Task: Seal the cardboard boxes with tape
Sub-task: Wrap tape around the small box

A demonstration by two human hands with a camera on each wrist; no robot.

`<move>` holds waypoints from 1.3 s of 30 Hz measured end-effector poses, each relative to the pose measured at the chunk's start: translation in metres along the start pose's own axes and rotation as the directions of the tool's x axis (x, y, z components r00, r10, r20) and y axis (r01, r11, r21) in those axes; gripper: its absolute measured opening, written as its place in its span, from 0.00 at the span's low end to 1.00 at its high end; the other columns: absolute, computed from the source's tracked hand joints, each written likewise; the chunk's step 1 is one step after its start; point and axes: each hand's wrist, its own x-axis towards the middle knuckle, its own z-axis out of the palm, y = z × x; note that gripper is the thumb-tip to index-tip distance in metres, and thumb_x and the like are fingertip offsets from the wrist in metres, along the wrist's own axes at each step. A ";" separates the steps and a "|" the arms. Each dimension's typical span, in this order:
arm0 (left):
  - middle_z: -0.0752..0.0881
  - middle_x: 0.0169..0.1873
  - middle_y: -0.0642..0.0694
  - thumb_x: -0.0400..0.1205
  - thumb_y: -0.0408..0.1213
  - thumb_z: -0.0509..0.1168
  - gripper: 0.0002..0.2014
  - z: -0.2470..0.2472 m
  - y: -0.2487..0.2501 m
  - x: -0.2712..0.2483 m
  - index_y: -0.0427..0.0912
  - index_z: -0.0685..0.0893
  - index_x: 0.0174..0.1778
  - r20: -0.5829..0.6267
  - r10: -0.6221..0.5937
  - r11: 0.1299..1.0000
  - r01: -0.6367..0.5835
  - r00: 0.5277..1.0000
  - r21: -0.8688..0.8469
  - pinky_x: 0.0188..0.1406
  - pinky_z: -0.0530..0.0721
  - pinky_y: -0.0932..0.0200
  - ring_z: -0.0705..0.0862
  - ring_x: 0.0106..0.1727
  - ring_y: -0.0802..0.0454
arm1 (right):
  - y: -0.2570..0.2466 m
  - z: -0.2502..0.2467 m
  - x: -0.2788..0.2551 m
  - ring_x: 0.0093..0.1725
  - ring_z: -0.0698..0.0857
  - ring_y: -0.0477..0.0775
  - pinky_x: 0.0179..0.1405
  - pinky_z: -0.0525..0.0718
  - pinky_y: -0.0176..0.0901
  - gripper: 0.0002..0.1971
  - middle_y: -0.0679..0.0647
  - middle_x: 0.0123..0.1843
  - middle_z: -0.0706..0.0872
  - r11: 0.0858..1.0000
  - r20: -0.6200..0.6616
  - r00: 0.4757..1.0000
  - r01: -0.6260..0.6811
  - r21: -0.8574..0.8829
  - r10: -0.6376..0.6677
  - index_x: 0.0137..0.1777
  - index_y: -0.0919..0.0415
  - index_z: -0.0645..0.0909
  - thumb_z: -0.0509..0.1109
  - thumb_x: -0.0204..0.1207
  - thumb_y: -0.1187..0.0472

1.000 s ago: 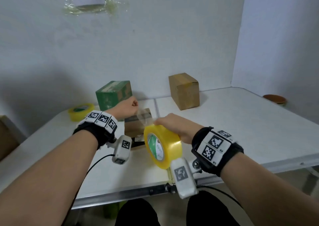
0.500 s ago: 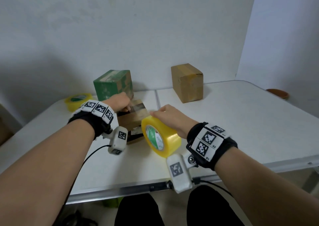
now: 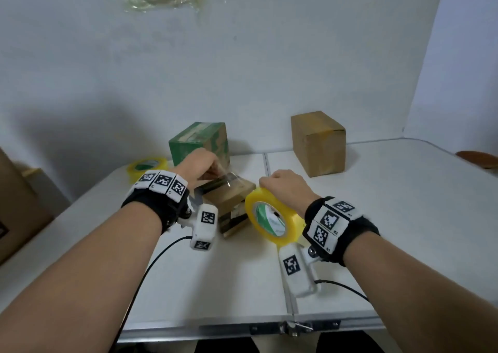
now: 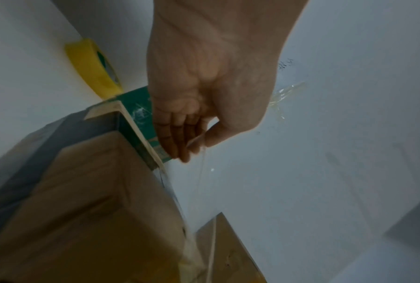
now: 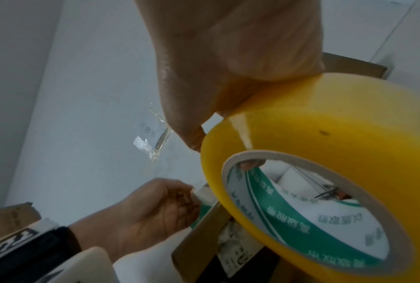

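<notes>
A small brown cardboard box [image 3: 234,201] lies on the white table [image 3: 377,217] between my hands. My left hand [image 3: 200,165] pinches the free end of a clear tape strip [image 3: 229,179] over the box's top; the pinch shows in the left wrist view [image 4: 196,145]. My right hand [image 3: 285,188] grips a yellow tape roll [image 3: 272,217] just right of the box, a finger hooked inside the core [image 5: 251,164]. The strip runs from the roll [image 5: 325,172] to the left hand [image 5: 155,210].
A green box [image 3: 199,142] stands behind the left hand, a taller brown box [image 3: 318,142] at the back right. A second yellow tape roll [image 3: 147,165] lies at the back left. A large carton [image 3: 16,207] stands beside the table's left edge. A brown bowl [image 3: 479,158] sits far right.
Both hands have come down towards the small brown box. The left hand has drawn the tape end lower and over the box's top; the roll sits lower beside the box.
</notes>
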 end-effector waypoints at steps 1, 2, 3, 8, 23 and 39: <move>0.84 0.31 0.41 0.80 0.24 0.60 0.08 0.002 0.003 0.001 0.35 0.80 0.37 -0.023 0.052 0.998 -0.051 0.998 0.036 0.43 0.86 0.54 0.84 0.34 0.47 | 0.001 -0.001 -0.001 0.47 0.82 0.58 0.40 0.74 0.46 0.19 0.59 0.47 0.85 1.000 -0.003 1.000 0.006 -0.005 -0.006 0.49 0.66 0.82 0.65 0.77 0.48; 0.83 0.32 0.43 0.81 0.27 0.60 0.05 0.004 0.006 0.001 0.37 0.80 0.41 -0.053 0.107 0.992 -0.104 0.993 0.068 0.40 0.84 0.57 0.82 0.35 0.49 | 0.002 -0.002 -0.001 0.48 0.82 0.58 0.40 0.74 0.46 0.20 0.59 0.48 0.85 1.000 -0.007 1.000 0.009 -0.009 -0.009 0.51 0.66 0.82 0.64 0.77 0.47; 0.82 0.33 0.45 0.83 0.30 0.61 0.03 0.006 0.009 0.002 0.38 0.79 0.46 -0.076 0.156 0.986 -0.150 0.985 0.076 0.37 0.81 0.60 0.81 0.34 0.51 | 0.003 -0.003 -0.001 0.49 0.83 0.58 0.41 0.75 0.46 0.20 0.59 0.49 0.85 1.000 -0.015 1.000 0.013 -0.011 -0.013 0.52 0.66 0.82 0.64 0.77 0.47; 0.82 0.32 0.47 0.85 0.35 0.64 0.03 0.013 0.012 0.006 0.40 0.81 0.51 -0.075 0.276 0.961 -0.275 0.958 0.018 0.37 0.83 0.62 0.79 0.31 0.55 | 0.007 -0.004 -0.001 0.53 0.82 0.58 0.47 0.76 0.48 0.19 0.58 0.51 0.84 1.000 -0.011 1.000 -0.005 0.006 0.005 0.54 0.64 0.81 0.63 0.78 0.48; 0.89 0.44 0.37 0.81 0.26 0.68 0.12 0.000 -0.020 0.016 0.39 0.83 0.60 0.072 0.147 0.988 -0.150 0.987 0.036 0.40 0.88 0.62 0.88 0.38 0.50 | 0.011 -0.005 0.003 0.57 0.80 0.57 0.51 0.76 0.46 0.19 0.57 0.59 0.83 0.994 -0.012 0.999 0.028 -0.103 -0.030 0.61 0.61 0.80 0.63 0.82 0.47; 0.89 0.37 0.42 0.82 0.25 0.62 0.12 0.011 -0.035 0.017 0.46 0.84 0.39 -0.065 0.271 0.934 -0.246 0.960 0.258 0.27 0.83 0.68 0.89 0.31 0.55 | 0.010 -0.004 0.018 0.59 0.82 0.60 0.53 0.77 0.48 0.19 0.59 0.60 0.84 0.971 -0.005 0.999 0.030 -0.236 -0.032 0.60 0.63 0.81 0.62 0.80 0.48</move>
